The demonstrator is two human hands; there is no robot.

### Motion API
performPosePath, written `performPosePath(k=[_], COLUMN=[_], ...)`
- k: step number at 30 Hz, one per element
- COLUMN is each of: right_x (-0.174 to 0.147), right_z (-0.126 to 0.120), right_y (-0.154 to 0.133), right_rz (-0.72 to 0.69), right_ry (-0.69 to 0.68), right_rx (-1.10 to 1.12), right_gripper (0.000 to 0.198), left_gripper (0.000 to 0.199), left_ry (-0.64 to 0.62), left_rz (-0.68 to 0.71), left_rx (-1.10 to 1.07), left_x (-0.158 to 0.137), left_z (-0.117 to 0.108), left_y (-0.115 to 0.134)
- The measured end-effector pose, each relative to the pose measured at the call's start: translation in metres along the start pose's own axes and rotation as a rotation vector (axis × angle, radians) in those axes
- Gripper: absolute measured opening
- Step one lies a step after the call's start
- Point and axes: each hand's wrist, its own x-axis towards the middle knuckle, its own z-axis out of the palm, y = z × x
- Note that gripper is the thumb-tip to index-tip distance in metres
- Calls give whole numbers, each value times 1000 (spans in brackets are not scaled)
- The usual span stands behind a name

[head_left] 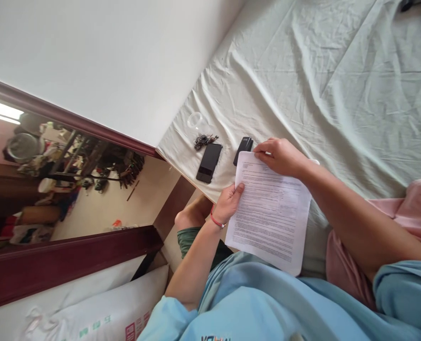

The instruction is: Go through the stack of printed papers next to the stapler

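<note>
Printed paper sheets, seemingly a thin stack, are held up over my lap at the bed's edge. My left hand, with a red band on its wrist, grips their left edge, thumb on top. At the top edge, my right hand pinches the paper near its corner, fingers bent. Just beyond the top left corner lies a black stapler, close to my right fingertips and partly hidden by the paper. Left of it, a black phone rests flat on the sheet.
A clear plastic cup and a dark bundle of keys or cord lie beyond the phone. The wrinkled pale bed sheet spreads ahead and right. To the left are a white wall, a red-framed mirror and a white sack.
</note>
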Motion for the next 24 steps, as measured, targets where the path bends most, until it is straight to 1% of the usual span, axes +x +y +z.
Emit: performPosePath(k=[3, 5, 7, 11, 15, 18, 21, 24], right_x=[0, 0, 0, 0, 1, 0, 0, 0], right_z=[5, 6, 7, 7, 8, 8, 8, 8], right_y=[-1, -3, -6, -8, -10, -12, -15, -17], right_rz=[-33, -44, -51, -52, -30, 35, 119, 168], right_ry=[15, -32, -87, -89, -143, -156, -166, -156], right_rx=[-203, -263, -271, -272, -262, -246, -235, -205], right_gripper=[37, 38, 37, 34, 34, 33, 32, 32], left_gripper=[71, 70, 69, 70, 67, 65, 67, 65], left_ry=[-7, -21, -21, -11, -19, -24, -14, 59], left_rz=[-49, -46, -35, -27, -20, -25, -40, 28], left_rx=[-71, -104, -109, -109, -125, -152, -182, -140], left_x=[3, 2, 1, -1, -3, -4, -5, -4], left_z=[3, 3, 2, 1, 1, 1, 3, 4], left_y=[-10, -14, -16, -16, -13, -14, -16, -18])
